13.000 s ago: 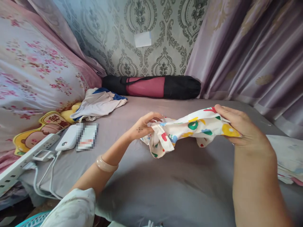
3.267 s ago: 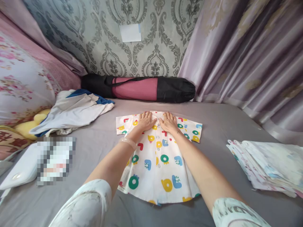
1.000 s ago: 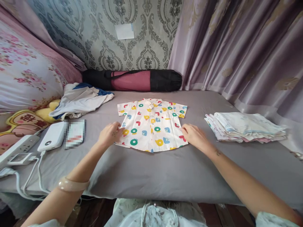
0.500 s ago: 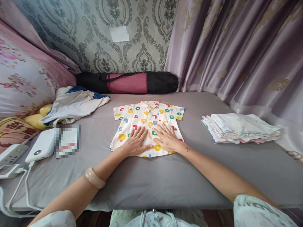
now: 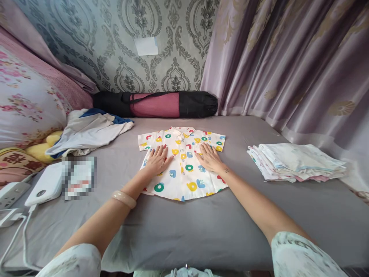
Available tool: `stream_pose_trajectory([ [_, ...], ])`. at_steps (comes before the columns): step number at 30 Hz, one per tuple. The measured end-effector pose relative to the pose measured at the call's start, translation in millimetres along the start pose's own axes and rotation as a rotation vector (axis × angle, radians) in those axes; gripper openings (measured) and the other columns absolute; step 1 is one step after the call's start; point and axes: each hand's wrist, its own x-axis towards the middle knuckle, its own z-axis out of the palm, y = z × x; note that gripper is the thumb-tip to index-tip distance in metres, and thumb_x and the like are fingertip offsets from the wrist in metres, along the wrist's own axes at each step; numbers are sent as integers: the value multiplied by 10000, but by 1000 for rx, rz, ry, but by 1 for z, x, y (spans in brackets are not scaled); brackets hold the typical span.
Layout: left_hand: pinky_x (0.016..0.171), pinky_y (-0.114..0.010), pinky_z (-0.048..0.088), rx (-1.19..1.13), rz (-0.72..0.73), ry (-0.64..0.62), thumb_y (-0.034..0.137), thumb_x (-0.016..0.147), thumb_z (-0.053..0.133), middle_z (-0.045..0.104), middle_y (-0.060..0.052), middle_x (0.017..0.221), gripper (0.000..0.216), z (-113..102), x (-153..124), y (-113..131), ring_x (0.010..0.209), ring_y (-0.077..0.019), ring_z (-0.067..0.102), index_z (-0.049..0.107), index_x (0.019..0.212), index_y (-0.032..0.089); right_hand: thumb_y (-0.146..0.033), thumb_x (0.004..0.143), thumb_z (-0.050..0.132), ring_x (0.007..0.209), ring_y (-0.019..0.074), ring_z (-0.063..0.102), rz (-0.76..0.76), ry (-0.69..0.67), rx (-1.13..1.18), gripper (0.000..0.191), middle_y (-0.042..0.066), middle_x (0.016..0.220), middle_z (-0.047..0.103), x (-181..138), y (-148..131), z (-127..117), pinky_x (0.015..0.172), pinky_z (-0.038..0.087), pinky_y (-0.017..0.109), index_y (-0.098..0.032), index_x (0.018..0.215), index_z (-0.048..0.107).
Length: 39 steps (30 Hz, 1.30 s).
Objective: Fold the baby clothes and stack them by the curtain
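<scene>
A small white shirt (image 5: 184,173) printed with coloured letters and rings lies spread flat, front up, on the grey bed sheet (image 5: 201,227). My left hand (image 5: 157,159) rests palm down on its left half, fingers stretched out. My right hand (image 5: 209,157) lies flat on its right half, fingers spread toward the collar. Neither hand grips the cloth.
A stack of folded pale clothes (image 5: 296,162) sits to the right. A crumpled white and blue garment (image 5: 89,130) lies at the left, with a power bank (image 5: 43,186) and power strip (image 5: 10,192) nearer. A black and pink rolled mat bag (image 5: 155,104) lies along the wall.
Both hands slid up the shirt from its lower hem toward the chest and moved slightly apart, staying flat on the cloth.
</scene>
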Motion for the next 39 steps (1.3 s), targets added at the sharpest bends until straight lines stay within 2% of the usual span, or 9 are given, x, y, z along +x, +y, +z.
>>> stream_pose_trajectory([
  [4, 1135, -506, 149, -24, 14, -21, 592, 931, 214, 229, -159, 1553, 718, -4, 2, -4, 1430, -317, 192, 278, 1476, 130, -566, 949, 140, 1450, 255, 92, 4, -48, 4, 749, 128, 1580, 135, 0, 0, -4, 1164, 63, 436, -69, 1507, 196],
  [9, 1068, -397, 318, -94, -27, 27, 503, 963, 181, 498, -126, 1386, 562, -20, 25, -16, 1295, -266, 438, 541, 1260, 189, -503, 958, 207, 1400, 274, 255, -4, -1, 2, 631, 156, 1503, 346, 11, -7, -20, 1144, 97, 482, -109, 1409, 405],
  [12, 1121, -432, 223, -43, -33, 74, 432, 974, 224, 395, -146, 1468, 510, -15, 35, -21, 1389, -272, 295, 452, 1334, 152, -469, 967, 188, 1430, 256, 173, -24, 65, -1, 624, 140, 1542, 272, 23, -8, -14, 1156, 70, 445, -99, 1446, 340],
  [16, 1105, -473, 221, -7, 9, 35, 460, 971, 245, 342, -155, 1497, 510, -8, 38, -25, 1403, -284, 259, 415, 1355, 170, -505, 961, 160, 1448, 249, 105, -31, -38, 19, 683, 117, 1580, 160, 31, -5, -4, 1158, 94, 428, -89, 1500, 214],
  [20, 1028, -489, 309, -2, -8, 27, 477, 959, 278, 572, -137, 1263, 451, -21, 53, -29, 1208, -298, 496, 586, 1127, 194, -475, 954, 229, 1388, 290, 279, -24, -36, -1, 613, 148, 1509, 340, 42, -10, -15, 1132, 158, 464, -115, 1423, 391],
  [22, 1021, -472, 323, -12, -33, 49, 430, 967, 274, 602, -146, 1199, 436, -26, 68, -30, 1178, -295, 520, 609, 1072, 172, -415, 963, 215, 1363, 276, 326, -31, 15, -13, 563, 158, 1466, 406, 55, -18, -22, 1132, 156, 445, -113, 1368, 463],
  [26, 1116, -399, 226, -15, 9, 83, 342, 980, 257, 447, -173, 1417, 450, -22, 95, -28, 1370, -267, 329, 506, 1279, 115, -432, 972, 176, 1435, 249, 161, -25, 41, 5, 628, 147, 1554, 236, 95, -37, -19, 1155, 99, 409, -54, 1453, 320],
  [30, 1150, -446, 140, -47, -84, 3, 436, 982, 209, 243, -189, 1541, 592, -6, 106, -29, 1440, -289, 169, 326, 1439, 80, -482, 969, 128, 1449, 254, 88, 58, 41, -6, 695, 157, 1572, 154, 128, -40, -4, 1159, 65, 410, -26, 1484, 222],
  [39, 1158, -489, 108, -70, -133, 1, 500, 961, 153, 200, -155, 1562, 672, 4, 105, -32, 1451, -288, 118, 262, 1482, 91, -489, 960, 111, 1443, 262, 117, 103, -34, 64, 696, 166, 1565, 179, 144, -31, -3, 1151, 100, 452, -45, 1481, 242],
])
